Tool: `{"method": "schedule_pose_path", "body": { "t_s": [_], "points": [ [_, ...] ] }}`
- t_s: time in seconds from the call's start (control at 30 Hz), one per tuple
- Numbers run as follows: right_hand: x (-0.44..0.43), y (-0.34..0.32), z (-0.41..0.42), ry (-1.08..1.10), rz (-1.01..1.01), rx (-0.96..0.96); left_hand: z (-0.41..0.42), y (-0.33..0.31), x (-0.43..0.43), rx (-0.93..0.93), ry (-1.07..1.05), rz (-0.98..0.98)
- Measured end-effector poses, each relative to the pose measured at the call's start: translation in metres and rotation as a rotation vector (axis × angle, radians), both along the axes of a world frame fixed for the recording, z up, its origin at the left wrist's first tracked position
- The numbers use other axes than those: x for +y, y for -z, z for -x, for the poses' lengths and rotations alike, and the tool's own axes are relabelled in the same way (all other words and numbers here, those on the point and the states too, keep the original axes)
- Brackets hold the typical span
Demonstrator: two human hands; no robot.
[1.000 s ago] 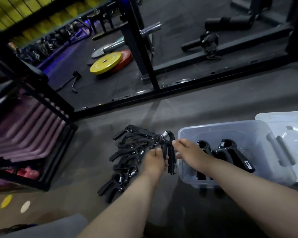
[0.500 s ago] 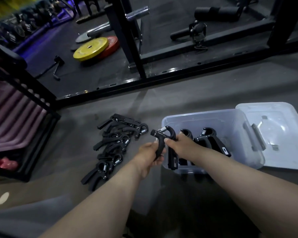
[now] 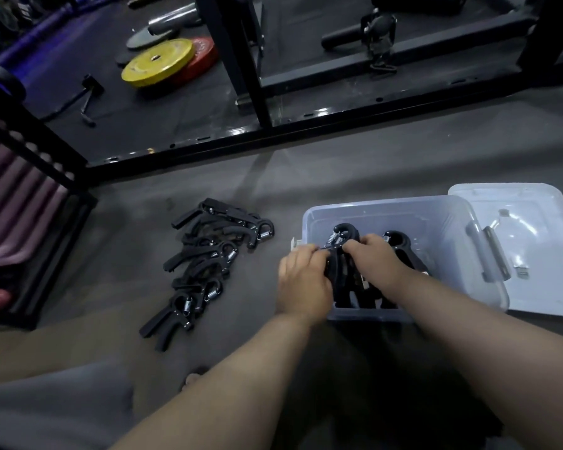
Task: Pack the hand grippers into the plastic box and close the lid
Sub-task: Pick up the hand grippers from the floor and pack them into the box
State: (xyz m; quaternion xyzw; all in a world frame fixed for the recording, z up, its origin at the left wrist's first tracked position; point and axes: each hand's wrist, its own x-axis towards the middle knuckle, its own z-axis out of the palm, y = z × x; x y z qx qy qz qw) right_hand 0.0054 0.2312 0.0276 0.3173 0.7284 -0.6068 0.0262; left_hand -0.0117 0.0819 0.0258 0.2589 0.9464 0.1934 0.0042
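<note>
Both hands, the left (image 3: 303,280) and the right (image 3: 376,258), clasp one black gripper (image 3: 340,254) over the box's (image 3: 387,206) near-left corner, its spring loop pointing away and its handles running down into the box. Another gripper (image 3: 398,240) stands inside. The pile (image 3: 208,261) lies left on the floor, its count unclear; one lid (image 3: 540,254) lies right.

Both bare forearms reach forward from the bottom of the view and converge toward the middle. The left hand (image 3: 303,280) is curled, knuckles up, its fingers closed around a black hand gripper (image 3: 340,251). The right hand (image 3: 376,259) sits just beside it, fingers bent down over the same gripper's top.
</note>
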Motion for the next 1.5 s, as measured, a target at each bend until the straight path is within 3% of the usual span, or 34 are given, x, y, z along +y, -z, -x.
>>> {"method": "schedule_pose_path", "body": {
  "t_s": [0.13,0.37,0.73,0.9,1.33,1.5],
  "points": [
    [0.001,0.007,-0.002,-0.078,-0.122,-0.063,0.001,0.019,-0.017,-0.175,0.065,0.126],
    [-0.012,0.003,0.006,-0.066,-0.031,-0.013,-0.001,0.025,-0.014,-0.17,0.024,0.076],
    [-0.022,0.022,0.02,-0.154,-0.113,-0.048,-0.003,0.031,-0.014,-0.12,0.001,0.059],
    [-0.02,0.018,0.015,-0.106,-0.052,-0.013,-0.001,0.021,0.0,-0.236,-0.086,-0.073],
    [-0.011,0.028,0.023,-0.146,-0.052,-0.106,-0.004,0.019,0.004,-0.186,-0.082,-0.013],
    [-0.006,0.027,0.024,-0.058,-0.022,-0.104,-0.006,0.01,0.014,-0.234,-0.124,-0.015]
  ]
}}
